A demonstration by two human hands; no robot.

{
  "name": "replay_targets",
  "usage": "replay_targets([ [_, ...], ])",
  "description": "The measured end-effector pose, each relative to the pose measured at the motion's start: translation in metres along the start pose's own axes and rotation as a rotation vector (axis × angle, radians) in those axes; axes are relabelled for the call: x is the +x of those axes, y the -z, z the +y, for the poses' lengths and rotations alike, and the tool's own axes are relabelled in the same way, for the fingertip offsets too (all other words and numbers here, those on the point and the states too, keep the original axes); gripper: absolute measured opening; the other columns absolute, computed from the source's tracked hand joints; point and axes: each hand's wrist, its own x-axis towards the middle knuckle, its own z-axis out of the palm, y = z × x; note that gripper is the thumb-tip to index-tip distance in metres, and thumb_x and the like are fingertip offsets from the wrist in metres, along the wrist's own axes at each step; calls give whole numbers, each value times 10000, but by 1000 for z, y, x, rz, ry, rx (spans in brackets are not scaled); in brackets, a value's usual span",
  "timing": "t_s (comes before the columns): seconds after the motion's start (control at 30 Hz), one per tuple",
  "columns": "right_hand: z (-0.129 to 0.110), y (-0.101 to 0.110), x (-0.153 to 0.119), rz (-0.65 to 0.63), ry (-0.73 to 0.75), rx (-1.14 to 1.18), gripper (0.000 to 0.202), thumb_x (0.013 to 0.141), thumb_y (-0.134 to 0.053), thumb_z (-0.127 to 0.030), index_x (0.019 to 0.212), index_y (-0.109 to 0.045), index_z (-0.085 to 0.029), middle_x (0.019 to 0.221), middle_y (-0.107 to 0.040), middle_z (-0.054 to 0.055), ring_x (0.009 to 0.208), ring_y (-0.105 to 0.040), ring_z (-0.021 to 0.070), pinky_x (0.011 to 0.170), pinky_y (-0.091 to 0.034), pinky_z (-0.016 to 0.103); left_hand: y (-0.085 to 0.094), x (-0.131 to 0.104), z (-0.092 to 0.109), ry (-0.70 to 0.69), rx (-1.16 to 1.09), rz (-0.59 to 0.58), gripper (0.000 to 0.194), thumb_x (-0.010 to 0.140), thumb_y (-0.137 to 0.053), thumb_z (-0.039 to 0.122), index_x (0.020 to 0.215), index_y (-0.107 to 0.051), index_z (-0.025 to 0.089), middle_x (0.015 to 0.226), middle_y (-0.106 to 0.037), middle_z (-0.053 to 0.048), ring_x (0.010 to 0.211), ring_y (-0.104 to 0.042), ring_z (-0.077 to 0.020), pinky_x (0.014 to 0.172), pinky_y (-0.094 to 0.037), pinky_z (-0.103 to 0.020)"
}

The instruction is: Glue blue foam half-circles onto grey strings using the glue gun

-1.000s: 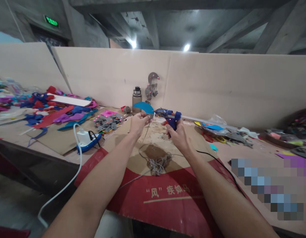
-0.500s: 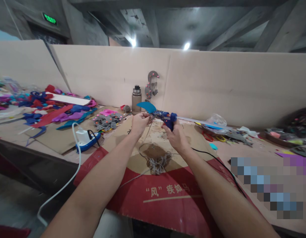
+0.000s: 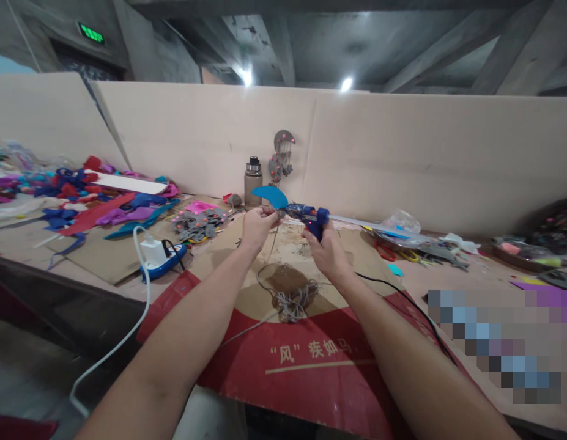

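Observation:
Between the fingers of my left hand [image 3: 259,226] is a blue crescent-shaped piece [image 3: 270,196], held up by its lower right end. My right hand [image 3: 328,249] is wrapped round the handle of a blue glue gun [image 3: 311,215]. Its nozzle points left, close to the fingertips of my left hand; whether it touches the piece I cannot tell. A clear glue stick sticks out of the gun's back. From near my left fingers a grey cord [image 3: 260,272] runs down to a loose tangle of grey yarn [image 3: 294,300] on the cardboard.
A red and brown cardboard sheet [image 3: 301,373] covers the table before me. To the left are a blue power strip [image 3: 163,263], grey crescents with pink dots [image 3: 199,223] and felt scraps [image 3: 122,208]. Behind stands a bottle [image 3: 252,183]. Red-handled scissors [image 3: 383,250] lie right.
The blue crescent and my left hand have shifted very slightly left. The glue gun's nozzle stands a little farther from the crescent, with the gun shifted slightly right.

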Motion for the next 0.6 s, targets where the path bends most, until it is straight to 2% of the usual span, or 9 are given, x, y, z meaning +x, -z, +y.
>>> replay_targets([
  [0.33,3,2,0,1,-41,24,354,846,-480,-304,1176,-490,-176,989,-622,102,898,-570,234,868,-445,381,3,6,-6,-25,-33,-10,189,626,-766,192,707,-618,108,642,-632,-16,634,-626,-116,760,-558,-321],
  [0.6,7,3,2,32,-89,56,350,837,-491,-335,1149,-524,-180,1011,-629,100,840,-584,211,760,-488,339,4,7,-4,19,-147,-46,143,666,-726,106,731,-599,93,709,-662,-40,661,-663,-122,784,-560,-318],
])
